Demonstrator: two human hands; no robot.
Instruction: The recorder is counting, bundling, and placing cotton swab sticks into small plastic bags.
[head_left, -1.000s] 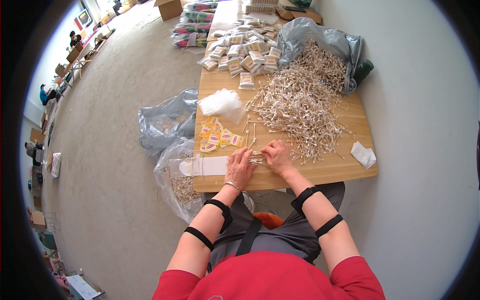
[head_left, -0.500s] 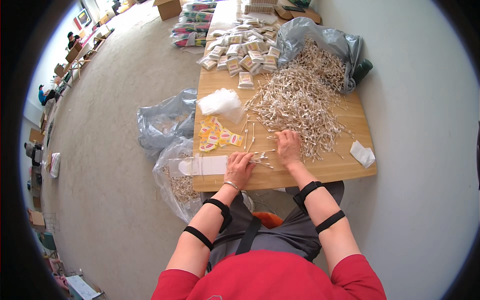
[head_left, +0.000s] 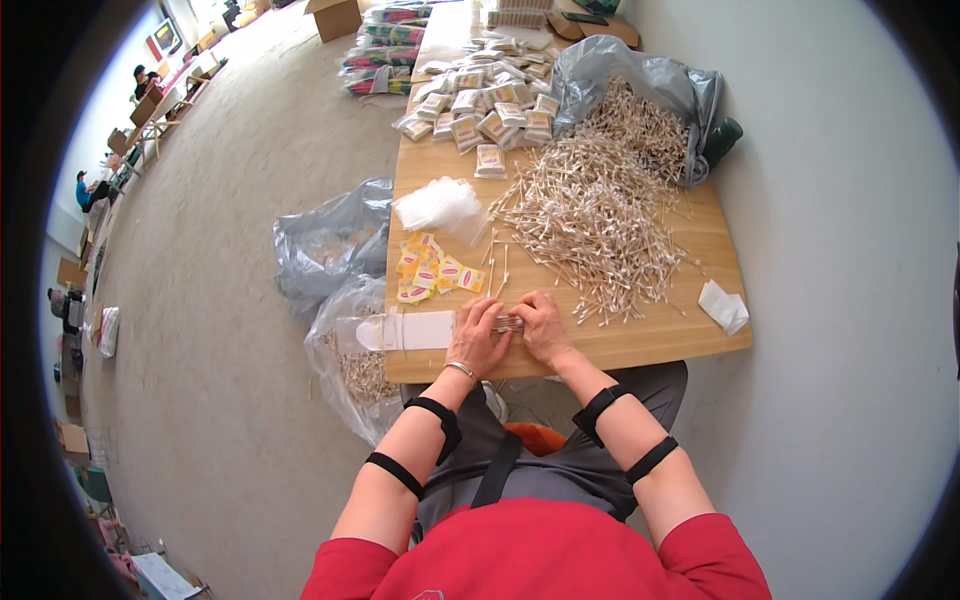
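Note:
Near the table's front edge, a small bundle of cotton swabs (head_left: 509, 324) lies between my two hands. My left hand (head_left: 479, 334) is closed around the bundle's left part, beside a flat white strip-shaped holder (head_left: 427, 331). My right hand (head_left: 540, 326) grips the right ends, its fingers bent against them. Most of the bundle is covered by the fingers. Beyond my hands spreads a large heap of loose cotton swabs (head_left: 600, 220). A few single swabs (head_left: 497, 265) lie left of the heap, next to yellow-and-white printed cards (head_left: 432, 272).
Clear plastic bags (head_left: 440, 206) lie behind the cards. Filled swab packets (head_left: 490, 105) pile up at the far side. A grey plastic bag (head_left: 640, 65) holds part of the heap. White tissue (head_left: 723, 307) sits at right. Plastic sacks (head_left: 345, 330) stand on the floor at left.
My right hand has moved left from the heap's edge to the bundle by my left hand. The swab ends that were fanned out are now gathered together between both hands.

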